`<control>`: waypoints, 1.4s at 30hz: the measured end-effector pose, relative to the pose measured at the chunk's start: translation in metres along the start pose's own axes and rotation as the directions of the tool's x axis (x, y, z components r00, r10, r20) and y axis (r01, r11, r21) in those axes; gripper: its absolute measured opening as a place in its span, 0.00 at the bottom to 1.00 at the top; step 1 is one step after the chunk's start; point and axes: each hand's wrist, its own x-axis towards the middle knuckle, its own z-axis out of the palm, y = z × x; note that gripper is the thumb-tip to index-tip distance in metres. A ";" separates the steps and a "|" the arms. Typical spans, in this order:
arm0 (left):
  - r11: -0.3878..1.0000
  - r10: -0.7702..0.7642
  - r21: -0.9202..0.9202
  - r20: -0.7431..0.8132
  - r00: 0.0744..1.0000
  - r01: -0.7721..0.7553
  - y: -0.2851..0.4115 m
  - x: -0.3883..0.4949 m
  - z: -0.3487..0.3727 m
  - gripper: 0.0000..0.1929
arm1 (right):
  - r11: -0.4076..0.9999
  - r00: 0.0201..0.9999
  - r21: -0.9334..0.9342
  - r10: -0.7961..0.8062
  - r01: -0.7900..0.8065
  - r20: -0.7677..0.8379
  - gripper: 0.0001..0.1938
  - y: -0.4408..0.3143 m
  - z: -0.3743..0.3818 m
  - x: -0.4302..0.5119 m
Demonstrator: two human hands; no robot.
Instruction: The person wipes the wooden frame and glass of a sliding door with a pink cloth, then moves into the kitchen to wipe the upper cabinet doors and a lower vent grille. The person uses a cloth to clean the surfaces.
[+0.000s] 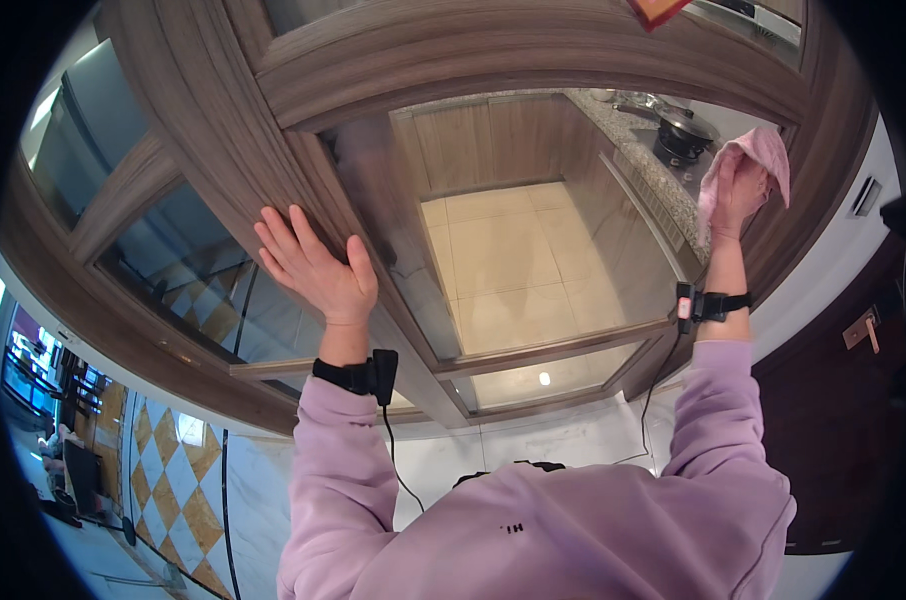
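Note:
My left hand [322,270] lies flat with fingers spread on the wooden stile [273,161] of a glazed door. In my right hand [734,191] is a pink cloth [772,154], held near the right edge of the door's large glass pane [513,255]. Part of the cloth drapes over the fingers, so their exact grip is partly hidden. Whether the cloth touches the glass or the wooden frame beside it, I cannot tell. Both wrists wear black straps with cables.
Behind the glass are a kitchen counter [622,135], a lidded black pan [685,131] and wooden cabinets [490,142]. A dark door with a metal handle [865,330] stands at the right. A red item [655,9] is at the top. Patterned floor tiles [175,480] lie at lower left.

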 end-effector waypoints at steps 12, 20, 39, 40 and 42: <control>0.999 0.040 -0.012 0.032 0.999 -0.040 -0.001 -0.001 -0.001 0.37 | 0.781 0.894 0.437 0.414 -0.445 0.171 0.21 -0.143 -0.004 -0.014; 0.998 0.048 -0.046 0.026 0.999 -0.046 -0.003 -0.004 0.000 0.37 | 0.867 0.976 0.494 -0.049 -0.065 0.214 0.37 -0.325 -0.007 -0.027; 0.998 0.068 -0.006 -0.029 0.997 -0.068 0.001 -0.003 -0.001 0.36 | 0.976 0.947 0.127 0.135 -0.179 0.293 0.20 -0.182 -0.017 -0.009; 0.996 0.081 -0.019 -0.052 0.995 -0.082 0.001 -0.001 -0.001 0.35 | 0.977 0.980 0.151 0.124 -0.147 0.154 0.23 -0.153 -0.017 -0.004; 0.995 0.098 -0.028 -0.076 0.992 -0.101 0.003 0.001 -0.001 0.35 | 0.995 0.992 0.045 0.080 -0.085 0.098 0.27 -0.096 -0.019 0.004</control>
